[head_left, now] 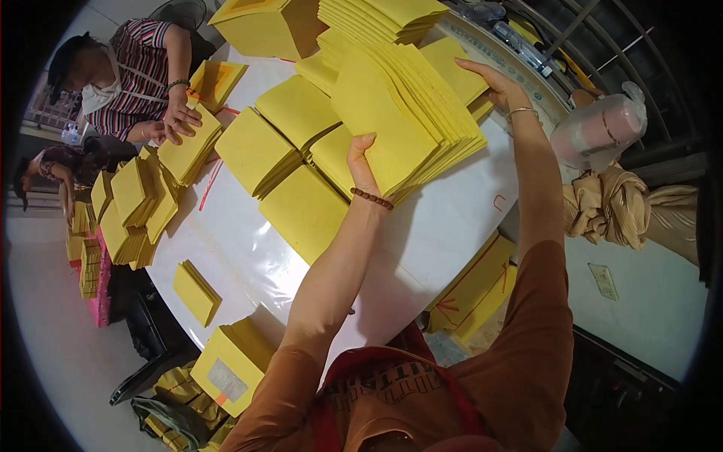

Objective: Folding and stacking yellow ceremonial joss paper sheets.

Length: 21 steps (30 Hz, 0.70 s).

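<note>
Head view: your left hand grips a fanned yellow stack

Your left hand (362, 160) is closed on the near left edge of the fanned yellow stack (399, 113), thumb lying over the top sheet. That stack is tilted above the white table (429, 241), its layers spread toward your right. Your right hand (503, 87) reaches to its far right side, the uppermost digit stretched out near a flat yellow piece (452, 68); you cannot tell from this angle whether it grips anything.

Just left of the stack, several yellow bundles (260, 151) lie close together on the tabletop. A small yellow bundle (196, 292) lies apart, nearer the left edge. Across the table, a co-worker (139, 68) in a striped top has hands at another yellow pile (190, 151). To your right sits a plastic-wrapped pink object (602, 132).
</note>
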Each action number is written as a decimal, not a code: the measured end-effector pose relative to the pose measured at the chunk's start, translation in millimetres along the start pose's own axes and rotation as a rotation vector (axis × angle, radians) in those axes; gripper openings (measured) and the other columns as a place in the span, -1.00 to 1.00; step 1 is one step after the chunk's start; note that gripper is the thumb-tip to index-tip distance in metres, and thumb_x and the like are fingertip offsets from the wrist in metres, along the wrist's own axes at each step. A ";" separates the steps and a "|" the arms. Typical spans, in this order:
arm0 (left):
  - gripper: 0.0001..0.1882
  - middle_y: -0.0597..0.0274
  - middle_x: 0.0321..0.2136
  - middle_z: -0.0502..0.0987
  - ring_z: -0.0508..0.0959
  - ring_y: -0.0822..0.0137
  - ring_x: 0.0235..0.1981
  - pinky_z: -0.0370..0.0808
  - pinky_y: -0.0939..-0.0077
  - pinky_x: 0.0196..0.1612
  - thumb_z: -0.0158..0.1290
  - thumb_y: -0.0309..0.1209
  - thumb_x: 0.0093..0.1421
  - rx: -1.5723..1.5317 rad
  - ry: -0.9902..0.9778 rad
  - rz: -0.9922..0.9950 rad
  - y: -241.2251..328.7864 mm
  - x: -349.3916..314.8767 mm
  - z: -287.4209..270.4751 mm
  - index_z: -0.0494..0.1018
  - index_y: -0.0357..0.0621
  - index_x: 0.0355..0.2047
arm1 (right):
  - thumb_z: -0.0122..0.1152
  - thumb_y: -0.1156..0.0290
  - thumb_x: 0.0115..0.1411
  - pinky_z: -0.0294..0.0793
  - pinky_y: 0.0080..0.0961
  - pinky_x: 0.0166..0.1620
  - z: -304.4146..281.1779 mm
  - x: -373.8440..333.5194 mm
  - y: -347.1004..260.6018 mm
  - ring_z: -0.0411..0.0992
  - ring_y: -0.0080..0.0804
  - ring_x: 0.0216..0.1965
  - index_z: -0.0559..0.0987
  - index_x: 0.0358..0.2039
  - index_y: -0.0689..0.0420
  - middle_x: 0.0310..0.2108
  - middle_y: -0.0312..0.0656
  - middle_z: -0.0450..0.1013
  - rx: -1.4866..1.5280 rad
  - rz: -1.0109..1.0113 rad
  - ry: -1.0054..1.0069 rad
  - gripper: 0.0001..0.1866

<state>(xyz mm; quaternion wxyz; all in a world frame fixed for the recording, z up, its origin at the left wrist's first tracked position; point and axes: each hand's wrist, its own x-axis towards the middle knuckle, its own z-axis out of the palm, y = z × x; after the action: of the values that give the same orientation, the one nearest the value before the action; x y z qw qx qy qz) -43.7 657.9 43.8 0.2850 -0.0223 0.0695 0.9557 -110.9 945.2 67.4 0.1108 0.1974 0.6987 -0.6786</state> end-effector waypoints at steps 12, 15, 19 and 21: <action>-0.51 -0.01 -0.13 0.46 0.49 0.06 -0.15 0.44 0.20 -0.02 -0.08 -0.34 -0.03 -0.053 0.008 -0.085 -12.0 -5.1 -24.7 0.33 -0.30 -0.06 | 0.27 -0.02 -0.03 0.36 -0.60 -0.11 -13.6 -9.9 3.1 0.40 -0.54 -0.14 0.44 -0.05 0.13 -0.16 -0.28 0.44 -0.060 0.008 -0.049 -0.38; -0.50 -0.02 -0.12 0.46 0.49 0.05 -0.15 0.44 0.19 -0.03 -0.09 -0.32 -0.02 -0.063 -0.005 -0.098 -7.4 -18.2 -23.2 0.32 -0.29 -0.04 | 0.24 0.01 0.00 0.38 -0.62 -0.14 -11.3 -10.5 5.4 0.41 -0.57 -0.18 0.42 -0.04 0.14 -0.19 -0.31 0.44 -0.105 -0.048 -0.031 -0.40; -0.47 -0.03 -0.11 0.46 0.50 0.04 -0.15 0.45 0.16 -0.04 -0.10 -0.30 -0.01 -0.055 -0.019 -0.108 5.7 -46.8 -11.5 0.30 -0.29 -0.02 | 0.25 -0.01 -0.03 0.34 -0.59 -0.14 -6.8 -17.8 5.8 0.38 -0.55 -0.13 0.42 -0.02 0.15 -0.13 -0.26 0.42 -0.125 -0.188 0.079 -0.36; -0.46 -0.03 -0.10 0.45 0.49 0.04 -0.14 0.46 0.14 -0.05 -0.10 -0.28 0.00 -0.044 -0.005 -0.029 9.6 -59.7 -3.7 0.29 -0.29 0.00 | 0.24 -0.03 -0.02 0.32 -0.56 -0.12 -5.4 -23.2 5.4 0.36 -0.54 -0.10 0.41 0.00 0.13 -0.12 -0.26 0.40 -0.121 -0.184 0.106 -0.35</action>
<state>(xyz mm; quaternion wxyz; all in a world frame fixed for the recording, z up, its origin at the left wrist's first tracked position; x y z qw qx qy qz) 1.0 617.1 46.2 0.2985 -0.0273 0.0476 0.9528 -87.1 947.7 72.6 0.0228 0.1610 0.7585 -0.6311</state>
